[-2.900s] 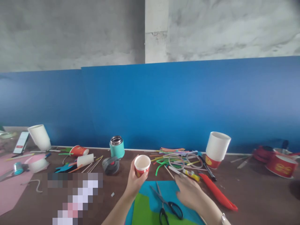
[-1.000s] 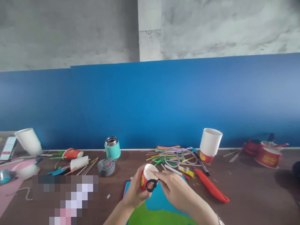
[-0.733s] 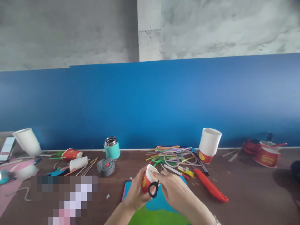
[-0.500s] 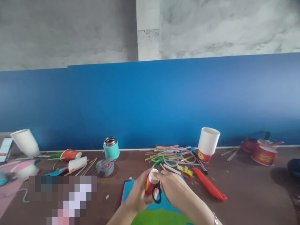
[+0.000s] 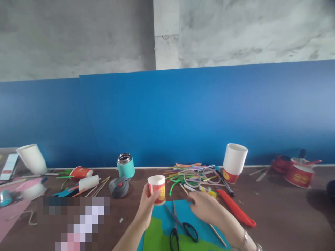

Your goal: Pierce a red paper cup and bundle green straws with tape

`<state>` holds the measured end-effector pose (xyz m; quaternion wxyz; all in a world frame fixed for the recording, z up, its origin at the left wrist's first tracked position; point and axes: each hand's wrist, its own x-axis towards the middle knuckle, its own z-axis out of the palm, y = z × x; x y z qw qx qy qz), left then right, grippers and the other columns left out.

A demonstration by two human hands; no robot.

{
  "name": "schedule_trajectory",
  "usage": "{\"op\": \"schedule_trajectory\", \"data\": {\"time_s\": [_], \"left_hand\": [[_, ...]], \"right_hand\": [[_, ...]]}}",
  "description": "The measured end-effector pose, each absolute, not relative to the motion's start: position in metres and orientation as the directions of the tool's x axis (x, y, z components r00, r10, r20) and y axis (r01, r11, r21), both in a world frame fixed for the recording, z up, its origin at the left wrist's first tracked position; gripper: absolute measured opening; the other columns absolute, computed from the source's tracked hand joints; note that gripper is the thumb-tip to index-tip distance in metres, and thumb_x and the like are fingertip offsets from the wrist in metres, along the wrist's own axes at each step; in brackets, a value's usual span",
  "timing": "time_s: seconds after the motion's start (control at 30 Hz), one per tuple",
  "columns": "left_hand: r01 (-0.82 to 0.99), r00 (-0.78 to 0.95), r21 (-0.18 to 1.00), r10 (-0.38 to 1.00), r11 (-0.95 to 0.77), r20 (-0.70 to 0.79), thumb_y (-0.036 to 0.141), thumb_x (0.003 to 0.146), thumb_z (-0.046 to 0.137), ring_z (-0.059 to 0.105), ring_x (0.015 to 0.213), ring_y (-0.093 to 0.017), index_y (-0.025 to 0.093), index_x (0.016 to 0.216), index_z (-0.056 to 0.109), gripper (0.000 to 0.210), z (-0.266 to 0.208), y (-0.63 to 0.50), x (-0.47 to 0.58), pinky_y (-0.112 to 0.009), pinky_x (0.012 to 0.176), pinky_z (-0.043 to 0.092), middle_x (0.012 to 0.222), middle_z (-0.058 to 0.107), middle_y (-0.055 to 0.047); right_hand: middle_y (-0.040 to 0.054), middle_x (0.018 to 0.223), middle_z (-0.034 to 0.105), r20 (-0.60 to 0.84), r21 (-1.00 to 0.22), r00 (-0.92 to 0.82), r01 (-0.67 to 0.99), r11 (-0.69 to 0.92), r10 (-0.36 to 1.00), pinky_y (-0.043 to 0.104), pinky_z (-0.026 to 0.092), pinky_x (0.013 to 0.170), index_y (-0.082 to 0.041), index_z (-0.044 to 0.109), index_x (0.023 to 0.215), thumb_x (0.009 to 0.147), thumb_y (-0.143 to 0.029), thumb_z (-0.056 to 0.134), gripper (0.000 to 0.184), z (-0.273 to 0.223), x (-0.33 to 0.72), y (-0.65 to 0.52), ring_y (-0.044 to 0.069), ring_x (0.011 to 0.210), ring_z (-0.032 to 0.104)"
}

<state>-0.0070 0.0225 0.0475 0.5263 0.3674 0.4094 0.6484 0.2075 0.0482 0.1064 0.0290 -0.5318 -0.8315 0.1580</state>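
My left hand (image 5: 147, 205) is closed round a small red-and-white paper cup (image 5: 158, 188) with a yellow print, held upright with its mouth up. Its thumb lies across the front. My right hand (image 5: 202, 206) has curled fingers at a thin wooden stick (image 5: 217, 235), which runs slantwise beneath the hand and shows at both sides; the fingertips are partly hidden. Between the hands, a pair of black-handled scissors (image 5: 177, 220) lies with slightly parted blades on blue (image 5: 206, 228) and green (image 5: 154, 235) sheets.
Behind the hands lie a heap of coloured pipe cleaners (image 5: 188, 170), a glue stick (image 5: 208, 191) and a red pouch (image 5: 237, 208). A white-and-red cup (image 5: 235, 160) stands right. To the left are a teal flask (image 5: 125, 167), its grey lid (image 5: 118, 188) and tipped cups (image 5: 89, 182).
The scissors have left my right hand and lie on the sheets. My right hand has moved right to the stick. My left hand has shifted left and up with the cup.
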Motion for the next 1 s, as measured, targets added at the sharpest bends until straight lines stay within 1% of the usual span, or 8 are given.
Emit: {"op": "schedule_trajectory", "data": {"time_s": [0.07,0.17,0.33,0.43,0.57,0.67,0.77,1.0], "left_hand": [[-0.592,-0.083,0.806,0.996,-0.019,-0.038,0.043,0.074,0.066,0.064,0.092,-0.023,0.015,0.106,0.056,0.044,0.045,0.024,-0.009,-0.037,0.084,0.050,0.104,0.066,-0.011],[-0.736,-0.014,0.671,0.990,0.086,-0.143,0.038,0.076,0.066,0.067,0.081,-0.019,0.013,0.095,0.061,0.032,0.040,0.027,-0.013,-0.036,0.085,0.051,0.091,0.069,-0.008],[-0.750,0.033,0.649,0.988,0.125,-0.152,0.036,0.077,0.062,0.067,0.078,-0.020,0.012,0.093,0.064,0.029,0.043,0.025,-0.018,-0.037,0.083,0.052,0.088,0.069,-0.009],[-0.713,0.079,0.689,0.992,0.126,-0.100,0.041,0.076,0.061,0.066,0.082,-0.022,0.012,0.094,0.064,0.034,0.044,0.024,-0.018,-0.039,0.084,0.050,0.093,0.069,-0.011],[-0.430,-0.087,0.900,0.996,-0.070,0.036,0.041,0.067,0.072,0.064,0.078,-0.020,0.016,0.105,0.056,0.048,0.042,0.026,-0.011,-0.033,0.074,0.051,0.089,0.067,-0.008],[-0.077,-0.288,0.964,0.931,-0.256,0.224,0.032,0.064,0.074,0.063,0.086,-0.022,0.021,0.113,0.045,0.058,0.039,0.028,-0.006,-0.034,0.073,0.051,0.104,0.062,-0.008],[0.277,-0.409,0.900,0.806,-0.336,0.427,0.030,0.066,0.072,0.059,0.103,-0.027,0.022,0.119,0.040,0.062,0.036,0.029,-0.005,-0.041,0.084,0.049,0.115,0.056,-0.012],[0.684,-0.256,0.617,0.663,-0.390,0.703,0.024,0.077,0.062,0.053,0.111,-0.028,0.021,0.129,0.041,0.057,0.030,0.026,-0.007,-0.042,0.092,0.046,0.119,0.052,-0.014]], "right_hand": [[0.0202,0.103,0.068,-0.134,-0.152,-0.283,0.953,0.262,0.950,0.040,0.048,0.080,-0.010,0.065,0.106,0.069,-0.004,0.050,0.039,0.097,0.211,0.054,0.032,0.099,0.063],[0.0232,0.100,0.068,-0.175,-0.102,-0.246,0.968,0.231,0.953,0.039,0.049,0.077,-0.008,0.064,0.106,0.065,0.002,0.053,0.043,0.083,0.213,0.060,0.034,0.096,0.065],[0.0201,0.103,0.068,-0.133,-0.126,-0.266,0.960,0.250,0.955,0.036,0.049,0.077,-0.009,0.063,0.105,0.074,-0.002,0.045,0.036,0.086,0.207,0.061,0.031,0.098,0.064],[0.0139,0.104,0.068,-0.008,-0.274,-0.331,0.908,0.316,0.944,0.031,0.047,0.077,-0.015,0.061,0.105,0.081,-0.006,0.037,0.035,0.101,0.204,0.059,0.024,0.097,0.064],[0.0077,0.078,0.068,0.127,-0.529,-0.371,0.759,0.380,0.920,0.029,0.046,0.068,-0.020,0.059,0.083,0.089,-0.019,0.029,0.030,0.121,0.200,0.049,0.020,0.076,0.063],[0.0010,0.055,0.060,-0.011,-0.735,-0.436,0.613,0.289,0.900,0.027,0.043,0.052,-0.022,0.054,0.083,0.091,-0.027,0.025,0.031,0.132,0.199,0.037,0.015,0.047,0.053],[-0.0025,0.044,0.053,-0.222,-0.849,-0.552,0.515,0.120,0.804,0.025,0.035,0.040,-0.022,0.054,0.084,0.090,-0.033,0.028,0.029,0.139,0.198,0.024,0.012,0.033,0.038],[-0.0034,0.039,0.051,-0.198,-0.893,-0.623,0.433,0.123,0.756,0.022,0.032,0.041,-0.021,0.054,0.079,0.088,-0.028,0.033,0.024,0.137,0.195,0.019,0.010,0.032,0.034]]}}
